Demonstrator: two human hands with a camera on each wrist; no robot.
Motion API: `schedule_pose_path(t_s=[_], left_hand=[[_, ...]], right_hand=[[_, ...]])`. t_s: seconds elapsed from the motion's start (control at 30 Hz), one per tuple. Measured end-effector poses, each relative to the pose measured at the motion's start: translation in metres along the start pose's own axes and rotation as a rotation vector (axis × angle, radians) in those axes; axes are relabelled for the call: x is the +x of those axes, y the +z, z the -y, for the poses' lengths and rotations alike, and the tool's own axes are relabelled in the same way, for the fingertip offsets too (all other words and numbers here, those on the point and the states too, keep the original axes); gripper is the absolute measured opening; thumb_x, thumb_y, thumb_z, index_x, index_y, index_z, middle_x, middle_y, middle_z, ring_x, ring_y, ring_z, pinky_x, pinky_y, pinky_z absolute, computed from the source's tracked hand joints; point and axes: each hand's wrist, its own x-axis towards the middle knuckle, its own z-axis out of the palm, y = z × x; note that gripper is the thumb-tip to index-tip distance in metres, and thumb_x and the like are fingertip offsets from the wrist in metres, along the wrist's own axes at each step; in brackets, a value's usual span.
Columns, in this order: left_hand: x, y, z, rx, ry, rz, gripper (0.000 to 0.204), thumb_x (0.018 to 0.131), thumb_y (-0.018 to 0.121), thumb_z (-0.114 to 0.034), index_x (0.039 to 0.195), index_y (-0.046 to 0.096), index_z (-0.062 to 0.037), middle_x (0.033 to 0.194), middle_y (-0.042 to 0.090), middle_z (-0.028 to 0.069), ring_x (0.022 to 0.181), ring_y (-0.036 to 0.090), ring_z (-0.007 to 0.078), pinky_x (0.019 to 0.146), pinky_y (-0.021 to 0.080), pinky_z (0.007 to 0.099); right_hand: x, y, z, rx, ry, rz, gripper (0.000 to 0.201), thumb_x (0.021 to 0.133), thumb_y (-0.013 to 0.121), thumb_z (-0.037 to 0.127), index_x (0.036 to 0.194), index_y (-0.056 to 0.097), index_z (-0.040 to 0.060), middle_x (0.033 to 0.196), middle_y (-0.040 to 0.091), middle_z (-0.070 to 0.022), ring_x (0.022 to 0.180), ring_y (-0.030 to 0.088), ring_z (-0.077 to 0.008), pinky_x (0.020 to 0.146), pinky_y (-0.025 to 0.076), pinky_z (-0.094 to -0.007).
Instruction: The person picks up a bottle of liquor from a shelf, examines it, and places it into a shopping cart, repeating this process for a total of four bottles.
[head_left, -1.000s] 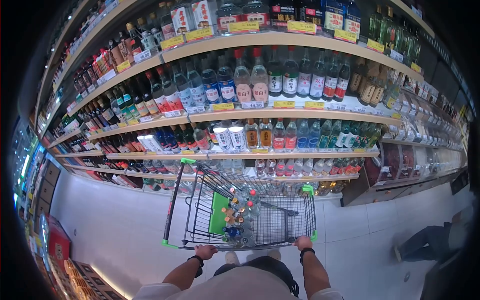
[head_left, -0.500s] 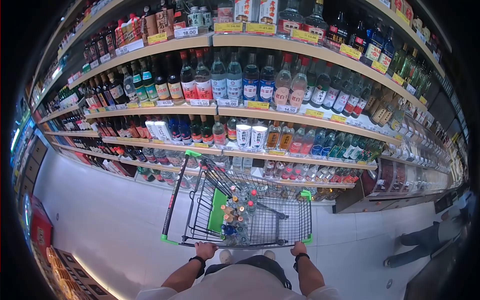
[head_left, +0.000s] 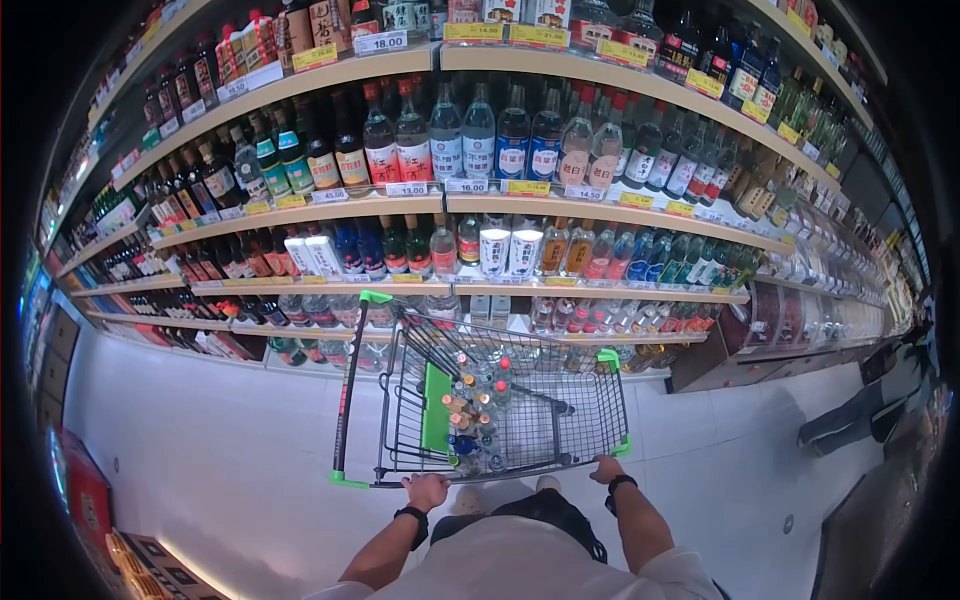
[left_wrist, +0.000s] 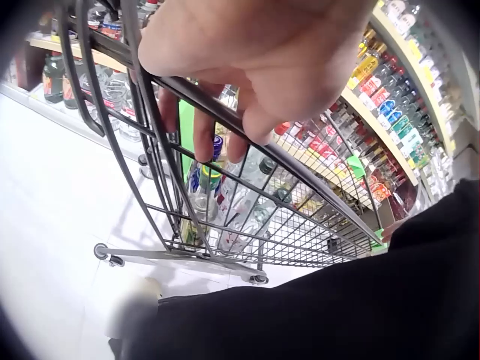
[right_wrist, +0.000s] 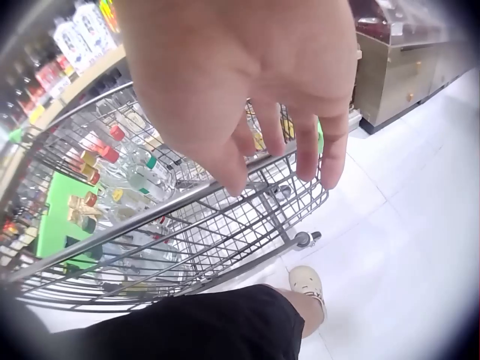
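Note:
A shopping cart (head_left: 575, 465) of dark wire with green corner pieces stands sideways before me. My left hand (head_left: 427, 490) holds its near top rail toward the handle end. In the left wrist view its fingers (left_wrist: 204, 135) hang over the rail to the inside. Farther right, my right hand (head_left: 607, 469) rests over the same rail near the front corner, its thumb on my side and fingers draped across in the right wrist view. Several glass bottles (right_wrist: 146, 176) with red, gold and blue caps stand in the basket beside a green panel (head_left: 436, 408).
Shelves (head_left: 460, 202) packed with liquor bottles and price tags rise beyond the cart. A person (head_left: 850, 415) in dark trousers is at the right edge. Dark cabinets (head_left: 745, 370) with clear bins stand at right, a red display (head_left: 85, 485) at lower left.
The view has turned left along the shelves, then tipped slightly. Both hands stay on the cart rail, and the cart now sits slightly tilted in view. The person at right has shifted farther right.

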Motion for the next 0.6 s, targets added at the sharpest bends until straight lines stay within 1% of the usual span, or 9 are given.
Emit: schedule_pose_path(t_s=[0.13, 0.2, 0.27, 0.33, 0.4, 0.43, 0.47, 0.53, 0.6], left_hand=[[0.003, -0.001, 0.009, -0.022, 0.007, 0.027, 0.036, 0.092, 0.052, -0.05, 0.116, 0.072, -0.0315, 0.121, 0.069, 0.0077, 0.125, 0.049, 0.0387, 0.108, 0.02, 0.0648], [0.001, -0.011, 0.003, -0.031, -0.022, 0.055, 0.038, 0.092, 0.052, -0.052, 0.117, 0.072, -0.0311, 0.124, 0.068, 0.0069, 0.126, 0.049, 0.0397, 0.109, 0.018, 0.0662], [0.0, -0.015, 0.0, -0.013, -0.043, 0.062, 0.04, 0.091, 0.053, -0.054, 0.117, 0.072, -0.0294, 0.127, 0.066, 0.0064, 0.126, 0.05, 0.0395, 0.109, 0.018, 0.0666], [-0.004, -0.021, -0.004, 0.013, -0.068, 0.068, 0.043, 0.091, 0.054, -0.056, 0.117, 0.073, -0.0278, 0.13, 0.065, 0.0058, 0.126, 0.051, 0.0392, 0.11, 0.019, 0.0671], [-0.008, -0.019, -0.005, 0.023, -0.107, -0.015, 0.043, 0.086, 0.058, -0.055, 0.114, 0.074, -0.0263, 0.122, 0.068, 0.0092, 0.121, 0.056, 0.0349, 0.107, 0.026, 0.064], [-0.007, -0.015, -0.005, 0.006, -0.114, -0.043, 0.043, 0.084, 0.06, -0.054, 0.114, 0.074, -0.0262, 0.12, 0.068, 0.0099, 0.119, 0.058, 0.0338, 0.106, 0.028, 0.0625], [0.0, -0.012, -0.007, -0.017, -0.116, -0.077, 0.043, 0.083, 0.062, -0.053, 0.113, 0.074, -0.0261, 0.118, 0.069, 0.0107, 0.118, 0.059, 0.0327, 0.105, 0.03, 0.061], [0.009, -0.01, -0.01, -0.07, -0.114, -0.175, 0.038, 0.078, 0.07, -0.046, 0.109, 0.074, -0.025, 0.114, 0.069, 0.011, 0.113, 0.062, 0.031, 0.101, 0.036, 0.0557], [0.019, -0.017, -0.02, -0.142, -0.129, -0.224, 0.037, 0.076, 0.073, -0.043, 0.108, 0.075, -0.0239, 0.114, 0.069, 0.0105, 0.112, 0.063, 0.0313, 0.099, 0.038, 0.0543]], right_hand=[[0.009, -0.025, 0.011, 0.01, -0.044, -0.042, 0.039, 0.074, 0.069, 0.021, 0.108, 0.071, 0.0021, 0.111, 0.069, -0.0203, 0.108, 0.064, -0.036, 0.096, 0.051, -0.0425], [0.023, -0.035, 0.009, -0.092, -0.176, -0.024, 0.036, 0.076, 0.067, 0.024, 0.104, 0.073, 0.0027, 0.106, 0.07, -0.0204, 0.103, 0.065, -0.0374, 0.093, 0.052, -0.0428], [0.028, -0.061, 0.023, -0.173, -0.19, 0.055, 0.032, 0.077, 0.066, 0.025, 0.099, 0.074, 0.0042, 0.104, 0.071, -0.0208, 0.1, 0.066, -0.0378, 0.09, 0.053, -0.0434], [0.029, -0.098, 0.042, 0.104, -0.061, 0.139, 0.027, 0.076, 0.066, 0.025, 0.092, 0.076, 0.0048, 0.099, 0.071, -0.0214, 0.098, 0.067, -0.0373, 0.09, 0.053, -0.0432], [0.065, -0.113, 0.037, 0.129, -0.171, -0.026, 0.024, 0.077, 0.065, 0.022, 0.09, 0.075, 0.0044, 0.092, 0.072, -0.0205, 0.091, 0.068, -0.0354, 0.084, 0.054, -0.0422], [0.077, -0.129, 0.034, 0.223, -0.176, -0.01, 0.022, 0.077, 0.065, 0.02, 0.089, 0.075, 0.0046, 0.089, 0.072, -0.019, 0.088, 0.069, -0.0339, 0.081, 0.054, -0.041], [0.08, -0.17, 0.048, 0.311, -0.182, 0.0, 0.02, 0.077, 0.065, 0.017, 0.089, 0.075, 0.0048, 0.087, 0.072, -0.0174, 0.084, 0.069, -0.0325, 0.078, 0.055, -0.0397], [0.123, -0.211, 0.05, 0.288, -0.474, -0.237, 0.015, 0.079, 0.061, 0.011, 0.083, 0.071, 0.0005, 0.069, 0.068, -0.0109, 0.063, 0.066, -0.0199, 0.062, 0.053, -0.0354], [0.126, -0.276, 0.077, 0.312, -0.506, -0.362, 0.014, 0.081, 0.062, 0.011, 0.085, 0.07, -0.0003, 0.071, 0.068, -0.0098, 0.063, 0.065, -0.0192, 0.063, 0.052, -0.0355]])
